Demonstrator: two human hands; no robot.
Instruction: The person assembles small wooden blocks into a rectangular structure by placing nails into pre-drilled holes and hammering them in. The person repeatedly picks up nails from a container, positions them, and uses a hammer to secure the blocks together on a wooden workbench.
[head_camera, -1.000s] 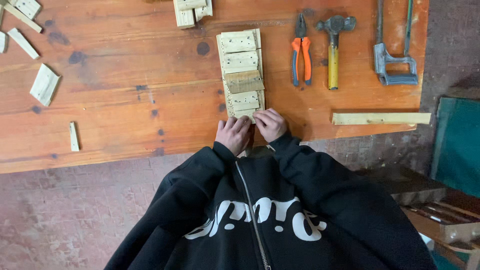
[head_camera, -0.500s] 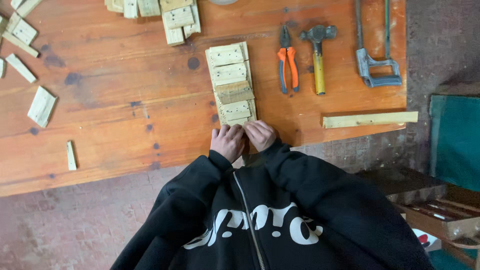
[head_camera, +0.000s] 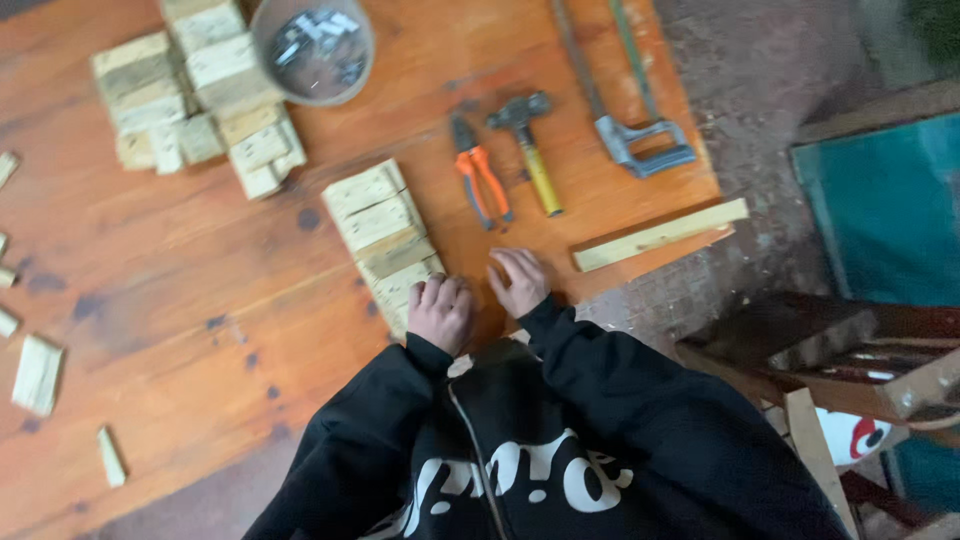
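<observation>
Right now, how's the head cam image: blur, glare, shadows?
Head view: slight motion blur throughout, so the nails in the grey bowl and the wood blocks under the left hand look soft; light is even and dull, with no hard shadows; a faint sheen on the orange table, no real glare; the right hand, pliers and hammer stay readable.

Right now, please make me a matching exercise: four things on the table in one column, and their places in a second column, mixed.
Things:
1. pliers
2. hammer
3. bowl
4. strip

Places:
a. at the far edge, beside the stacked blocks
b. at the table's right end, partly over the edge
c. just right of the row of blocks
d. between the pliers and the saw

Pairs: 1-c, 2-d, 3-a, 4-b
</observation>
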